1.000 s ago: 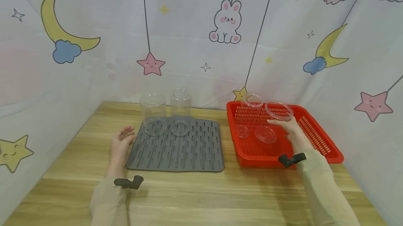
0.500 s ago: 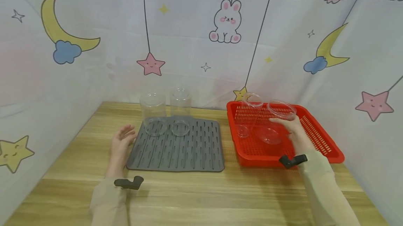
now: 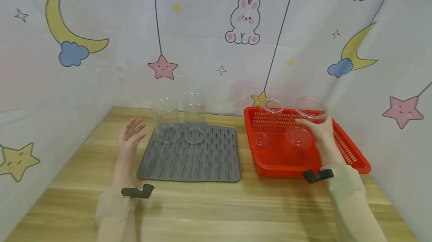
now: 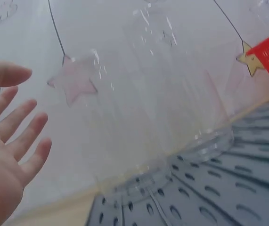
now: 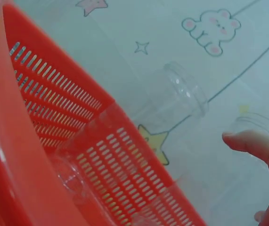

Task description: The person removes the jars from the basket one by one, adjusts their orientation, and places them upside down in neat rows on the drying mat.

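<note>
Over the red basket [image 3: 275, 168], my right hand [image 3: 323, 132] grips a clear plastic cup [image 3: 308, 116] around its upper side, below the rim. In the right wrist view, the thumb [image 5: 247, 141] overlaps that cup's faint rim. A narrower clear cup [image 3: 270, 118] stands in the basket, left of the held one. Two more clear cups stand side by side along the back of the grey ridged mat [image 3: 192, 163]: a wider one [image 3: 165, 120] and a slimmer one [image 3: 194, 116]. Left of the mat, my left hand [image 3: 129, 137] is raised, its fingers spread and holding nothing.
The mat and basket lie on a wood-grain table [image 3: 209, 212], the basket to the right. A white patterned curtain [image 3: 209, 47] rises right behind the table and along both sides. Each wrist wears a black strap mount [image 3: 137, 191].
My right hand has moved up and to the right, raising the wide cup with it. My left hand has risen slightly. The other cups stay in place.
</note>
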Tool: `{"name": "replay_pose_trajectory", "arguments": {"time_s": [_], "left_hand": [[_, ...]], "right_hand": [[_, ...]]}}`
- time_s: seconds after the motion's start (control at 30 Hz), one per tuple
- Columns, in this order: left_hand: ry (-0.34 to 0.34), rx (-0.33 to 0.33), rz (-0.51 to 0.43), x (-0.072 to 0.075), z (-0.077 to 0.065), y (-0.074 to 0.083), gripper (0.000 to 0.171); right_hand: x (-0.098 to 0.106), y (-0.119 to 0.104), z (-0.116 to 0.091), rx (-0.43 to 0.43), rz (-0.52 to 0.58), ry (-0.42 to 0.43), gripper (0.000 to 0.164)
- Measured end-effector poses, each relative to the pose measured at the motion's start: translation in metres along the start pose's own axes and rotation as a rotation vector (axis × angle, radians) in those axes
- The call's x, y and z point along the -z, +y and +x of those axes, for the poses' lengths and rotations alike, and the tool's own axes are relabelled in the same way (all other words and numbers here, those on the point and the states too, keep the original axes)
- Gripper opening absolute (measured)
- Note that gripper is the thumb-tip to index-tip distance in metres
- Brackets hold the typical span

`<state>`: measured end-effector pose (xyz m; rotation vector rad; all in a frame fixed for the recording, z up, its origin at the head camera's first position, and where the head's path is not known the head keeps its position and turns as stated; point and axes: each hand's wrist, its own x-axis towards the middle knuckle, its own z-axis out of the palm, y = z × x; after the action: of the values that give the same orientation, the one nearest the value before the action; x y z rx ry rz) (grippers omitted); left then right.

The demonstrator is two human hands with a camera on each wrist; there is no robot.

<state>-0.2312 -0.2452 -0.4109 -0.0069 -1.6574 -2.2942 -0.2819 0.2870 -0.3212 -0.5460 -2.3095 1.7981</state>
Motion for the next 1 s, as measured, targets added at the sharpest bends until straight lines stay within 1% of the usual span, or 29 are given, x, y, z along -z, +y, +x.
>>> {"name": "replay_pose_trajectory", "arguments": {"time_s": [0.03, 0.13, 0.2, 0.27, 0.37, 0.5, 0.6, 0.73, 0.8, 0.93, 1.0], "left_hand": [[-0.002, -0.027, -0.021, -0.003, 0.0, 0.004, 0.048], [-0.006, -0.108, -0.08, -0.012, -0.001, 0.017, 0.042], [-0.03, -0.163, -0.112, -0.02, -0.002, 0.025, 0.042], [-0.069, -0.216, -0.133, -0.028, -0.004, 0.032, 0.045], [-0.143, -0.281, -0.13, -0.04, -0.008, 0.041, 0.047], [-0.233, -0.321, -0.085, -0.055, -0.013, 0.049, 0.05], [-0.298, -0.325, -0.042, -0.066, -0.016, 0.052, 0.054], [-0.382, -0.313, 0.004, -0.08, -0.019, 0.051, 0.059], [-0.408, -0.278, 0.038, -0.087, -0.021, 0.049, 0.063], [-0.451, -0.194, 0.13, -0.103, -0.026, 0.047, 0.074], [-0.479, -0.166, 0.177, -0.11, -0.027, 0.044, 0.078]], "right_hand": [[-0.001, -0.003, -0.003, 0.026, -0.009, 0.013, 0.104], [-0.003, -0.012, -0.011, 0.141, -0.042, 0.061, 0.101], [-0.006, -0.018, -0.017, 0.216, -0.069, 0.109, 0.101], [-0.01, -0.024, -0.024, 0.291, -0.072, 0.154, 0.102], [-0.017, -0.033, -0.035, 0.409, -0.064, 0.229, 0.103], [-0.027, -0.046, -0.051, 0.568, -0.086, 0.311, 0.097], [-0.036, -0.055, -0.064, 0.66, -0.132, 0.338, 0.094], [-0.051, -0.062, -0.079, 0.802, -0.192, 0.32, 0.093], [-0.06, -0.065, -0.087, 0.869, -0.238, 0.298, 0.094], [-0.079, -0.067, -0.1, 0.96, -0.307, 0.262, 0.092], [-0.088, -0.066, -0.105, 1.01, -0.336, 0.254, 0.093]]}}
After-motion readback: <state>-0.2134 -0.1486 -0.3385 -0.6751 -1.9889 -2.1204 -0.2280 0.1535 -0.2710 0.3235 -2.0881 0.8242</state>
